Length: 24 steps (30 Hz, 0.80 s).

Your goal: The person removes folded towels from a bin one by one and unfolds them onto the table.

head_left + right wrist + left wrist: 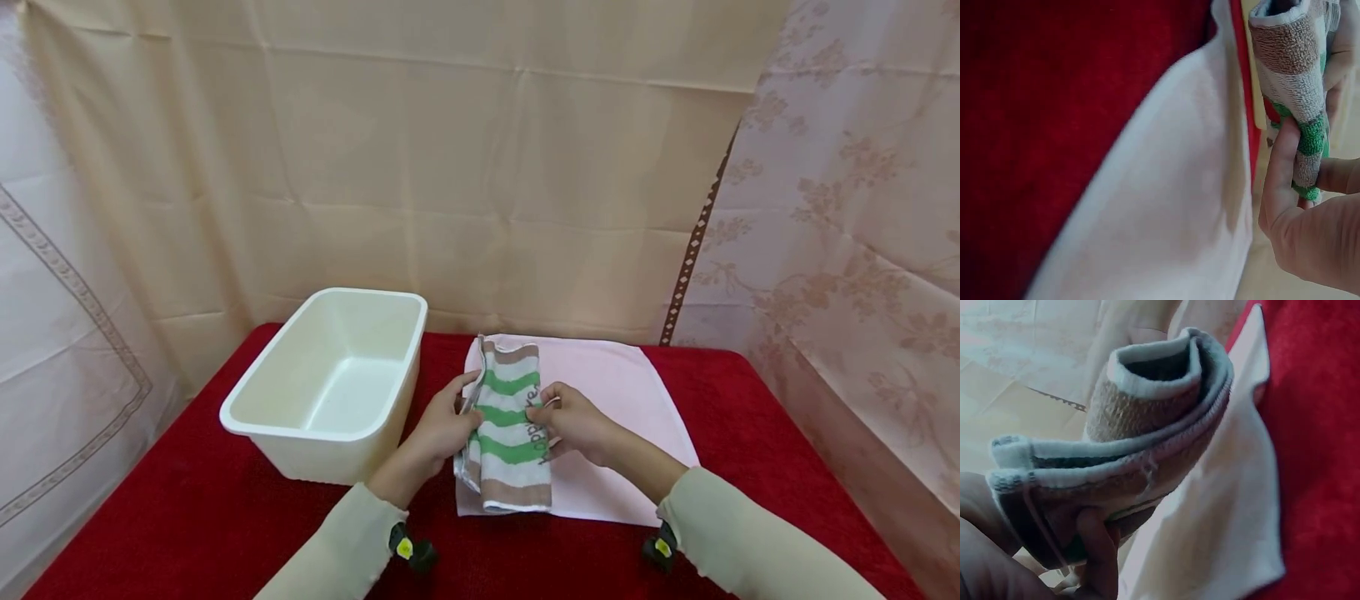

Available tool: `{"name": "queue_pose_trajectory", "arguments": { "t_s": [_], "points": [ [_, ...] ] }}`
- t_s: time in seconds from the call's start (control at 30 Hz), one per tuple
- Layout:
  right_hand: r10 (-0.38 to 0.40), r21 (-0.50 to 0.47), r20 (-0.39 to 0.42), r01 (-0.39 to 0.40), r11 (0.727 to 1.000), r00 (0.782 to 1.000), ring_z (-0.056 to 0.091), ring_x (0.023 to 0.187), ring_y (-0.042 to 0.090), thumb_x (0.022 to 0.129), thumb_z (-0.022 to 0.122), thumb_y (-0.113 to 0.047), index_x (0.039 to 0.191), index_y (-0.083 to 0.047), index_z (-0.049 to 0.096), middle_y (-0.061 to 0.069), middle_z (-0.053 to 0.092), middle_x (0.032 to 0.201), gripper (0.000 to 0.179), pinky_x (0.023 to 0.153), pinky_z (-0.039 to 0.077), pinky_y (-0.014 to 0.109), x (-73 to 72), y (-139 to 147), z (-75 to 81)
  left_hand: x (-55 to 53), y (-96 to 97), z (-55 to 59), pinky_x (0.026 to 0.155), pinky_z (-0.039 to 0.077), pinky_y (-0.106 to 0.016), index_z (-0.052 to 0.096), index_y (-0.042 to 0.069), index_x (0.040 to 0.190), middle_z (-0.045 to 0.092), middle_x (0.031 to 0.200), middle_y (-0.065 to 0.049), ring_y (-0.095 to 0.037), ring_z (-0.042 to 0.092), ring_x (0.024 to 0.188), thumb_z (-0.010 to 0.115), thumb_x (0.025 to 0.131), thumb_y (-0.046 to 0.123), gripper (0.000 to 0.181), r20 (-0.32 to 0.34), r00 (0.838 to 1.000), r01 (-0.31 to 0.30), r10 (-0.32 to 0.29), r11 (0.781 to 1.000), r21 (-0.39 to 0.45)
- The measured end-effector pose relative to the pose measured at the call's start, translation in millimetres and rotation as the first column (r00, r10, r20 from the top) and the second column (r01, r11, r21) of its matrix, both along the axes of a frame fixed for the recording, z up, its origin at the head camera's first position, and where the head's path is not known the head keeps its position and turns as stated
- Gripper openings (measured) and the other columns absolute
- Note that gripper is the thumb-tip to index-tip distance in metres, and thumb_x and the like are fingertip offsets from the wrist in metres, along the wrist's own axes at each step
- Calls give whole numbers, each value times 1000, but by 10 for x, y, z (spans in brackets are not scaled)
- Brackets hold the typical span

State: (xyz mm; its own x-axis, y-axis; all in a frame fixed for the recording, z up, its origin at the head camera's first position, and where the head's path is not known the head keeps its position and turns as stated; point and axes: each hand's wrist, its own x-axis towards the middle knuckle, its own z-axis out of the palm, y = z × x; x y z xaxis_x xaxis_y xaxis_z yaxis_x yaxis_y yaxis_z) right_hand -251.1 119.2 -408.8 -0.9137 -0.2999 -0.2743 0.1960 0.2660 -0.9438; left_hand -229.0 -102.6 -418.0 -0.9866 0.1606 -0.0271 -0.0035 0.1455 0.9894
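Note:
A folded towel (510,433) with green, white and brown stripes and dark lettering is held over a pink cloth (615,417). My left hand (446,423) grips the towel's left edge, thumb on the front. On the opposite edge, my right hand (573,421) pinches it between thumb and fingers. The left wrist view shows the folded layers of the towel (1141,412) end-on, white-edged and curving round in a loop. In the right wrist view, fingers (1282,162) lie along one face of the towel (1300,94), with the thumb on the other.
Left of the towel stands a deep cream plastic basin (322,437), with nothing visible inside. Red cloth (187,500) covers the table. A beige curtain (450,167) hangs behind, and a patterned pinkish curtain (862,250) hangs on the right.

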Motion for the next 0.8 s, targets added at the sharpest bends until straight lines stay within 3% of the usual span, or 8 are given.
{"name": "queue_pose_trajectory", "arguments": {
  "t_s": [0.17, 0.37, 0.5, 0.8],
  "points": [
    [0, 10, 44, 0, 1000, 999, 67, 68, 20, 102, 59, -11, 110, -2, 43, 13, 63, 95, 20, 61, 60, 39, 45, -56, -53, 59, -35, -62, 74, 55, -30, 46, 7, 152, 58, 103, -17, -24, 61, 90, 59, 92, -6, 63, 36, 999, -2, 2, 1000, -21],
    [34, -19, 54, -33, 999, 998, 67, 69, 20, 102, 58, -12, 111, -2, 42, 14, 64, 96, 21, 61, 60, 40, 130, -77, 8, 161, -75, 33, 73, 55, -32, 46, 8, 152, 57, 102, -17, -25, 62, 89, 60, 93, -5, 62, 51, 999, 5, -4, 1000, -17],
    [69, -23, 70, -68, 997, 995, 67, 68, 19, 102, 58, -14, 110, -2, 42, 14, 67, 93, 22, 62, 61, 40, 237, -79, 34, 268, -115, 57, 74, 55, -34, 44, 7, 152, 59, 104, -18, -25, 63, 89, 60, 94, -5, 62, 66, 997, 37, -34, 998, -53],
    [69, -45, 96, -65, 997, 993, 68, 69, 21, 103, 57, -15, 109, -1, 43, 15, 65, 95, 21, 58, 60, 35, 491, -111, -76, 471, -224, 25, 74, 55, -37, 42, 6, 152, 60, 106, -17, -23, 63, 89, 61, 95, -2, 60, 39, 996, 88, -85, 992, -86]
  ]
}}
